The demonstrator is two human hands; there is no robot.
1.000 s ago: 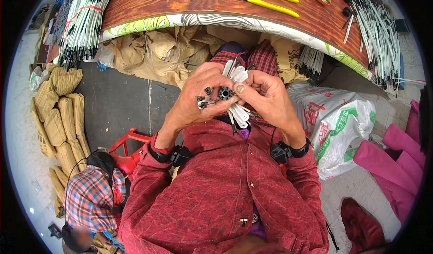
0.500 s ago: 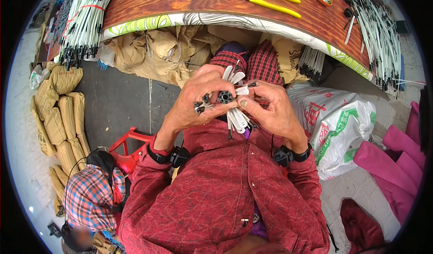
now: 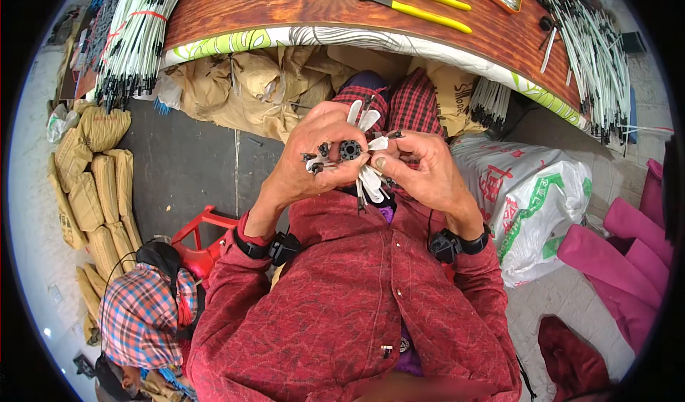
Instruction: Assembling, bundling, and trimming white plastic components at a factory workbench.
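In front of my chest, my left hand (image 3: 303, 149) is closed around a small round black hub (image 3: 349, 150). The hub's face has several holes and points up at me. White flat strips (image 3: 371, 184) fan out from it, above and below. Several black-ended pieces (image 3: 318, 163) poke out on the left side of that hand. With thumb and fingertips, my right hand (image 3: 432, 174) pinches a white strip with a dark end (image 3: 379, 144) close to the hub's right side. How the strips join the hub is hidden by my fingers.
Yellow-handled pincers (image 3: 417, 6) lie on the wooden table (image 3: 285, 2). Bundled white rods with black ends (image 3: 139, 42) sit at the left, loose ones (image 3: 596, 59) at the right. A white sack (image 3: 542, 195) stands right of my legs; a person in plaid (image 3: 143, 306) is at lower left.
Both hands and the hub have shifted slightly left. The hub has turned a little, and its strips sit at slightly different angles. My grip on both sides stays.
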